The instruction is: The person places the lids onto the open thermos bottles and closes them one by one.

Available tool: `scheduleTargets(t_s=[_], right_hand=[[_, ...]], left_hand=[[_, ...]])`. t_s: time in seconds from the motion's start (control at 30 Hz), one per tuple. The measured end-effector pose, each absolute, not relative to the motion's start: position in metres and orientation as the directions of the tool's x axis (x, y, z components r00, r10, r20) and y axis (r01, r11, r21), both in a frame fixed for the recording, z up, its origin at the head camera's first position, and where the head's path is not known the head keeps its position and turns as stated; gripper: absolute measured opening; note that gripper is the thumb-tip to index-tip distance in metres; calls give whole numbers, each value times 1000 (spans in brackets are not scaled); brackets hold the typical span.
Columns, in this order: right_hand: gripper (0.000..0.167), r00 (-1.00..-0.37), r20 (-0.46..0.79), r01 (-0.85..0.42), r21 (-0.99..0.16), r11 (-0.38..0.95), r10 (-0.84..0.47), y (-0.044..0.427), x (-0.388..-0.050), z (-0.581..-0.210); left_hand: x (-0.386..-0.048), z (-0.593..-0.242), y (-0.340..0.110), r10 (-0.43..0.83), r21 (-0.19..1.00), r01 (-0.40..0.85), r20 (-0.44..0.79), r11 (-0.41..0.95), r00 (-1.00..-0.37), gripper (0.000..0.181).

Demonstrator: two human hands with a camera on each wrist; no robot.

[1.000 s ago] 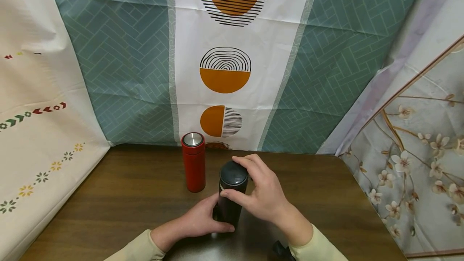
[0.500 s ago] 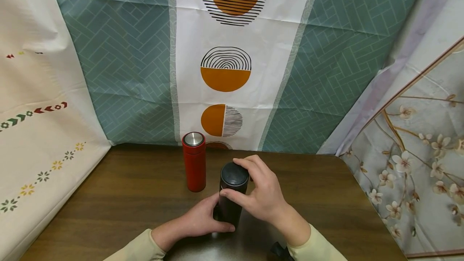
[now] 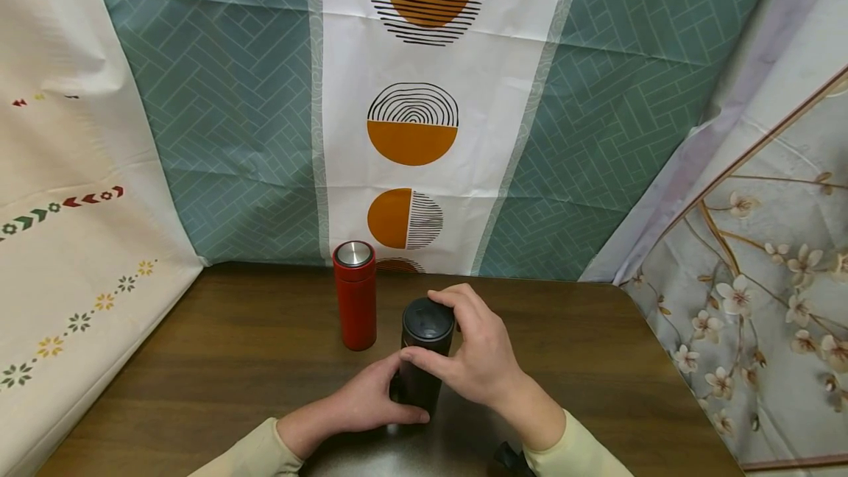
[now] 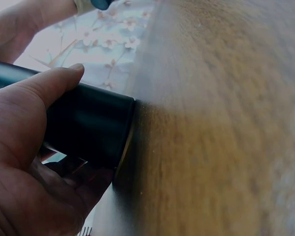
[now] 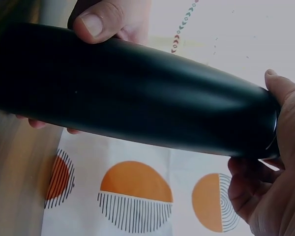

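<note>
A black thermos stands upright on the wooden table, its dark rounded lid facing up. Low on its body, my left hand grips it with the thumb in front. My right hand holds the lid end, thumb on the near side and fingers on the far side. The left wrist view shows the thermos base touching the table, with left fingers around it. In the right wrist view the thermos body spans between both hands. Behind and to its left stands a red thermos with a silver-topped lid.
A black object, partly hidden, is near my right wrist at the front. Teal and white patterned cloth hangs behind the table. More cloth flanks it, cream at left and floral at right.
The black thermos and my left hand stay almost in place. My right hand shifts very slightly at the lid. The red thermos has not moved.
</note>
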State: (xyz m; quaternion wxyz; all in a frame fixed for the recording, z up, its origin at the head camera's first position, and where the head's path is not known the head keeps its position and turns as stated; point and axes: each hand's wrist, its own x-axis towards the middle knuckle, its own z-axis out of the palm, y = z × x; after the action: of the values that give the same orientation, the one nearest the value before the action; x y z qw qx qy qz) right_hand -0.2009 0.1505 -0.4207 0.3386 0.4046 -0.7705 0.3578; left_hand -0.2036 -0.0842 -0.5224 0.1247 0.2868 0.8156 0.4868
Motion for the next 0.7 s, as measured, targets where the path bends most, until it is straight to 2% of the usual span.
scheduleTargets(t_s=[0.27,0.53,0.7], right_hand=[[74,-541,699,-838,-404,367,-467,159,-198,-412],[79,-521,663,-853,-415,315,-537,166,-199,-404],[80,-535,641,-844,-429,322,-550,166,-199,-404]], left_hand=[[-204,-522,-82,587,864,364,101,348,-803,79],[-204,-523,-82,581,861,375,119,343,-805,74],[-205,-524,-82,582,858,381,123,345,-804,74]])
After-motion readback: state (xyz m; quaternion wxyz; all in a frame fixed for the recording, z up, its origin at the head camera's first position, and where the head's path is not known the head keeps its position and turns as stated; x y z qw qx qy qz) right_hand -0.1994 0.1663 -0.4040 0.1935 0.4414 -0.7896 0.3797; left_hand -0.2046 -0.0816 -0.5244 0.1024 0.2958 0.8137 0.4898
